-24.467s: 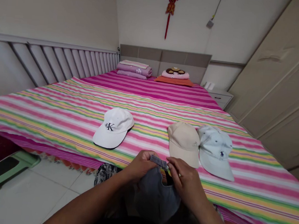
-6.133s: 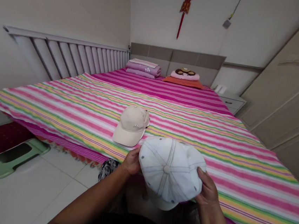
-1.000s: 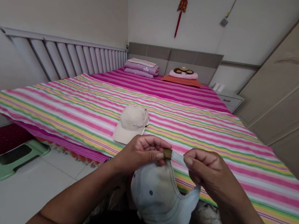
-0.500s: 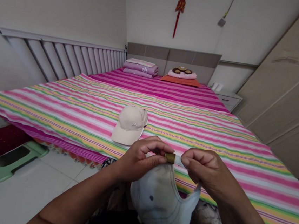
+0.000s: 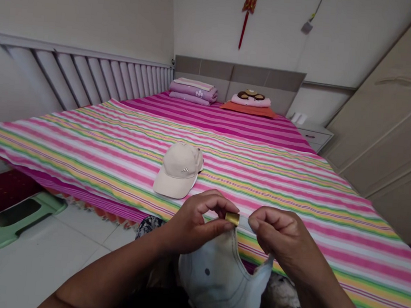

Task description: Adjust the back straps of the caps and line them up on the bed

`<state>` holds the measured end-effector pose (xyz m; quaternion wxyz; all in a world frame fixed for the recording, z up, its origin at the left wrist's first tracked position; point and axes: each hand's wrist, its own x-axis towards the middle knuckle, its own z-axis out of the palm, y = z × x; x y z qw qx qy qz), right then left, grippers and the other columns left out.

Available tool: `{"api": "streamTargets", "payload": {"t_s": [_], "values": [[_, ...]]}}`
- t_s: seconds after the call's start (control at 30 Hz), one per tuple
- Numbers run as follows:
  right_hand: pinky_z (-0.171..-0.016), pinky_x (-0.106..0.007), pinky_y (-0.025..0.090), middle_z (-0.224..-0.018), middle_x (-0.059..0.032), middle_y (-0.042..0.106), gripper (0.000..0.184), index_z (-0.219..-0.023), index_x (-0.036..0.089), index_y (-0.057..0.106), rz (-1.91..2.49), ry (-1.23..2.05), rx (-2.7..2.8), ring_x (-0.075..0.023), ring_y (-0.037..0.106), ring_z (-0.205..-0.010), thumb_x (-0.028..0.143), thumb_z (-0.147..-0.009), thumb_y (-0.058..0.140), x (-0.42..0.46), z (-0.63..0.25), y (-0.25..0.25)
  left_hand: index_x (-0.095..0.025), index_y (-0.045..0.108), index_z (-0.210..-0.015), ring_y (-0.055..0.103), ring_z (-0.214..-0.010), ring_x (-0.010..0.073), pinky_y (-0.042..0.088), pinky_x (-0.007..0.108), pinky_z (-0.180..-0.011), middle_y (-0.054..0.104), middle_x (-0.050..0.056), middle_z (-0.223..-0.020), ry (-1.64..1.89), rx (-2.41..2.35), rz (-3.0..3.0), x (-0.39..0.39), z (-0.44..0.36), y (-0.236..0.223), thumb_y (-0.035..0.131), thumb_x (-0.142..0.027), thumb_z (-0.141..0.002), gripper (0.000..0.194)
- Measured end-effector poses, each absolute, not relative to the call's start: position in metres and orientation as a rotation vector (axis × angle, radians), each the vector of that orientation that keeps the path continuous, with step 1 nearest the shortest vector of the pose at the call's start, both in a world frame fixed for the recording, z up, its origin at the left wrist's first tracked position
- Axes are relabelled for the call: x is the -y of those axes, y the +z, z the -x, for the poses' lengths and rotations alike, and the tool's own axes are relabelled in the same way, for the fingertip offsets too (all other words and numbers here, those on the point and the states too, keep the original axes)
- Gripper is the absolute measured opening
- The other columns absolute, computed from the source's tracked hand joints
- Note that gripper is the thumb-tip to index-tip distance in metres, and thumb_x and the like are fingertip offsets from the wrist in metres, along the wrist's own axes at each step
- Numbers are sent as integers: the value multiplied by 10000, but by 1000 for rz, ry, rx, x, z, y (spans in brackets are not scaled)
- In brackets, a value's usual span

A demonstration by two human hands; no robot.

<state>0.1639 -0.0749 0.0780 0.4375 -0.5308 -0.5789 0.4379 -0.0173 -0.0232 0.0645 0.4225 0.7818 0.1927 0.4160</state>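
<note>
A pale blue baseball cap (image 5: 221, 276) hangs over my lap, its back opening turned up toward me. My left hand (image 5: 199, 219) pinches the brass-coloured buckle (image 5: 232, 218) at the back of the cap between thumb and fingers. The light strap (image 5: 244, 222) runs from the buckle into the pinched fingers of my right hand (image 5: 280, 231). Beyond my left hand a beige cap (image 5: 179, 170) with a small three-bar logo lies on the striped sheet, brim toward the near left. Something dark and white shows under its right edge.
The bed with its striped sheet (image 5: 93, 148) fills the middle. Folded purple bedding (image 5: 193, 92) and an orange and pink pile (image 5: 250, 105) lie by the headboard (image 5: 213, 70). A green stool (image 5: 21, 218) stands on the floor at left; a nightstand (image 5: 314, 135) stands at back right.
Earlier a grey cap was in my hands, and a white cap lay apart on the bed; now I hold the pale blue cap, turned strap-up. Over the last second, the strap between my hands looks shorter.
</note>
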Motion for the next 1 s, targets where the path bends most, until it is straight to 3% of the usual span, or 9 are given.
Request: {"api": "streamTargets", "payload": {"t_s": [0.2, 0.67, 1.0], "values": [[-377, -197, 259, -459, 44, 378, 263, -560, 157, 524, 1387, 932, 1552, -63, 306, -418, 355, -734, 533, 76, -161, 81, -138, 591, -906, 527, -748, 125, 431, 271, -699, 552, 38, -799, 1076, -458, -1931, 22, 16, 61, 582, -233, -755, 179], [-373, -200, 196, -421, 54, 406, 300, -591, 155, 534, 1266, 1300, 1361, -51, 293, -377, 427, -685, 619, 72, -161, 67, -136, 579, -894, 516, -745, 118, 415, 255, -695, 536, 29, -789, 1060, -416, -1987, 21, 16, 59, 585, -220, -755, 163], [-374, -196, 208, -401, 65, 386, 292, -591, 154, 527, 1218, 1360, 1229, -48, 293, -363, 409, -688, 629, 74, -157, 62, -147, 576, -926, 526, -779, 133, 412, 266, -706, 552, 42, -823, 1092, -395, -2027, 23, 11, 51, 567, -234, -771, 178]]}}
